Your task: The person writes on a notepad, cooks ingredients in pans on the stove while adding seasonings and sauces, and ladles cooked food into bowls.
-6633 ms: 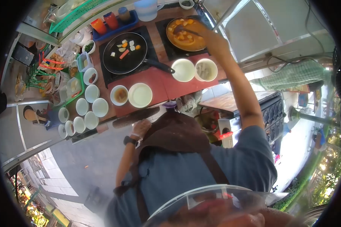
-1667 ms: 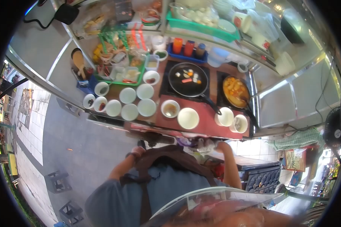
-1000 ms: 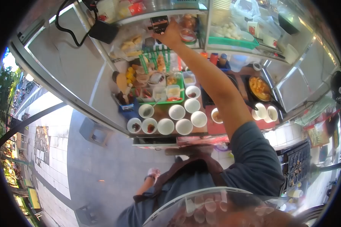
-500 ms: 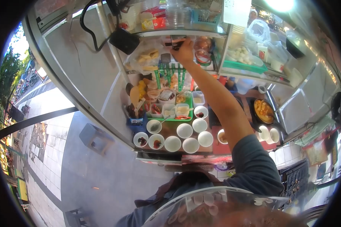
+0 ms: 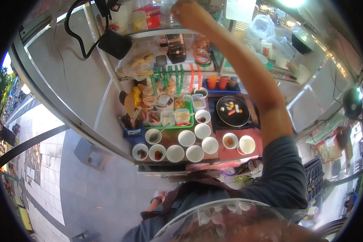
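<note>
"What's nearest?"

"The left hand, low beside the brown apron in a clear glove; I cannot tell how its fingers stand."

"And on the counter?"

"White bowls along the near edge, the two leftmost holding something dark red. Behind them sits the green tray of tubs, and right of that the black frying pan with cut pieces in it."

"Farther back?"

"The phone stands upright on a shelf, screen lit."

"The right hand?"

"Raised above the phone, beside the clear plastic containers on the upper shelf; whether its fingers close on anything, I cannot tell."
</note>
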The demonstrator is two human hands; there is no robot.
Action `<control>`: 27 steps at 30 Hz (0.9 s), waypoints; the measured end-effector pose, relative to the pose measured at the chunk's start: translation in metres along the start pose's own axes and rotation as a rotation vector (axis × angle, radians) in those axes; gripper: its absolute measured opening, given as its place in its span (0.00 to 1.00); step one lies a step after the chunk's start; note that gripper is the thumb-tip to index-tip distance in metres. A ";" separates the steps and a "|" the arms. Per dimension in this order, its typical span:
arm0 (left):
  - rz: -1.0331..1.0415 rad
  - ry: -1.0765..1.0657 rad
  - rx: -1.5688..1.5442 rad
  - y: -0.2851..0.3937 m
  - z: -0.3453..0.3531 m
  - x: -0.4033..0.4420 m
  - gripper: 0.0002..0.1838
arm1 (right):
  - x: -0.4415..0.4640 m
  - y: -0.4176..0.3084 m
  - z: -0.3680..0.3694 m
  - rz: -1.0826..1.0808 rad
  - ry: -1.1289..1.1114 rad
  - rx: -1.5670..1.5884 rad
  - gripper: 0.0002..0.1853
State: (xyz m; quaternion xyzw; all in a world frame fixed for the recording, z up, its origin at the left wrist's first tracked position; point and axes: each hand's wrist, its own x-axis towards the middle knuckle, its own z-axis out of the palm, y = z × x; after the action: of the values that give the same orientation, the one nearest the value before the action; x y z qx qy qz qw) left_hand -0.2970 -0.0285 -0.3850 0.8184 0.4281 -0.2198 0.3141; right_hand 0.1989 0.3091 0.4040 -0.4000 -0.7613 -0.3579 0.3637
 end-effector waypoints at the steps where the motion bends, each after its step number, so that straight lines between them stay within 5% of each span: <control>1: -0.004 -0.004 -0.001 0.006 -0.003 0.000 0.13 | 0.016 0.028 0.007 -0.001 0.000 -0.006 0.17; 3: -0.001 0.003 -0.012 0.000 0.001 -0.002 0.13 | 0.037 0.063 0.012 -0.490 -0.026 -0.755 0.05; 4: -0.002 0.009 -0.022 0.000 0.001 -0.004 0.13 | 0.039 0.063 0.006 -0.493 -0.021 -0.757 0.05; 6: -0.005 0.016 -0.034 0.002 0.003 -0.007 0.13 | 0.050 0.063 -0.007 -0.317 -0.411 -0.817 0.07; 9: -0.007 0.028 -0.060 0.005 0.008 -0.007 0.13 | 0.063 0.011 -0.037 -0.210 -0.660 -0.732 0.08; 11: -0.005 0.039 -0.069 0.008 0.010 -0.003 0.13 | 0.056 0.025 -0.019 -0.331 -0.501 -0.638 0.09; 13: -0.008 0.047 -0.079 0.008 0.010 -0.002 0.13 | 0.059 0.013 -0.014 -0.154 -0.776 -0.645 0.10; 21: 0.001 0.048 -0.083 0.009 0.006 -0.005 0.13 | 0.056 0.031 0.025 -0.200 -0.527 -0.713 0.12; 23: -0.004 0.056 -0.084 0.009 0.007 -0.006 0.13 | 0.068 0.020 -0.007 -0.127 -0.491 -0.339 0.13; 24: -0.004 0.059 -0.083 0.008 0.009 -0.007 0.13 | 0.077 -0.002 -0.034 -0.061 -0.532 -0.483 0.16; 26: 0.002 0.069 -0.072 0.007 0.012 -0.008 0.13 | 0.095 0.067 -0.014 -0.202 -0.551 -0.466 0.15; 27: 0.006 0.072 -0.063 0.006 0.014 -0.009 0.13 | 0.104 0.070 -0.028 -0.066 -0.693 -0.456 0.15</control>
State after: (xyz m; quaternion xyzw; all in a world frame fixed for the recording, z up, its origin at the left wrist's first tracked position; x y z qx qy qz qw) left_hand -0.2977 -0.0461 -0.3875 0.8169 0.4432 -0.1758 0.3246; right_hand 0.2241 0.3512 0.5227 -0.5425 -0.7524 -0.3729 -0.0239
